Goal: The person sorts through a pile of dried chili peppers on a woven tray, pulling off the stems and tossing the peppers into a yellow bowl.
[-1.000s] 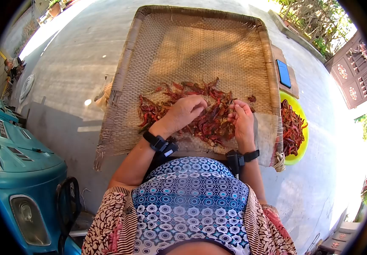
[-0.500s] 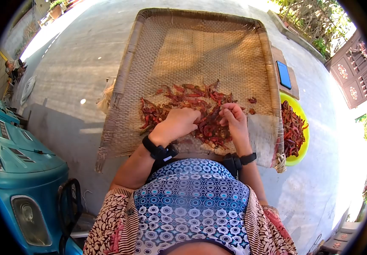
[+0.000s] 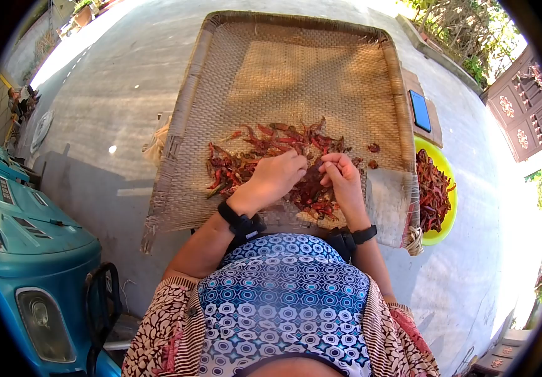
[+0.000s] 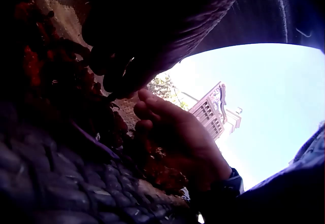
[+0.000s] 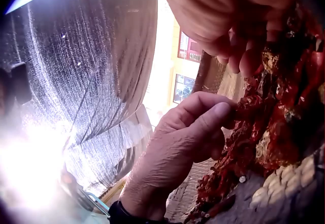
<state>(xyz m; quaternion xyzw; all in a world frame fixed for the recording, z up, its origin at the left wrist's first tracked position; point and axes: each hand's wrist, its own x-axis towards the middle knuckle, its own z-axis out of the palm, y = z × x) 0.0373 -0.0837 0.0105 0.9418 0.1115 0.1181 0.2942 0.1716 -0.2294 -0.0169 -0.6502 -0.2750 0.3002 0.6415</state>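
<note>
Dried red chilies (image 3: 283, 141) lie heaped over the near half of a woven tray (image 3: 296, 63), some dark and shrivelled. Over the heap my left hand (image 3: 274, 176) pinches a dark red chili (image 5: 246, 107) between thumb and forefinger, as the right wrist view shows. My right hand (image 3: 344, 179) faces it from a short distance, fingers curled in and thumb against the forefinger. At its fingertips in the right wrist view is a yellowish-brown, shrivelled chili (image 5: 270, 60). The left wrist view is dark, with the right hand (image 4: 177, 132) close over the chilies.
A yellow basin (image 3: 448, 207) of red chilies stands right of the tray, below a blue-screened phone (image 3: 420, 110) on a board. Two small dark pieces lie near the tray's right side. A teal vehicle (image 3: 26, 251) is at the left on the concrete floor.
My left hand dipped into the chilies, then rose toward the right hand, and a dark red chili now shows between them. The right hand shifted slightly left.
</note>
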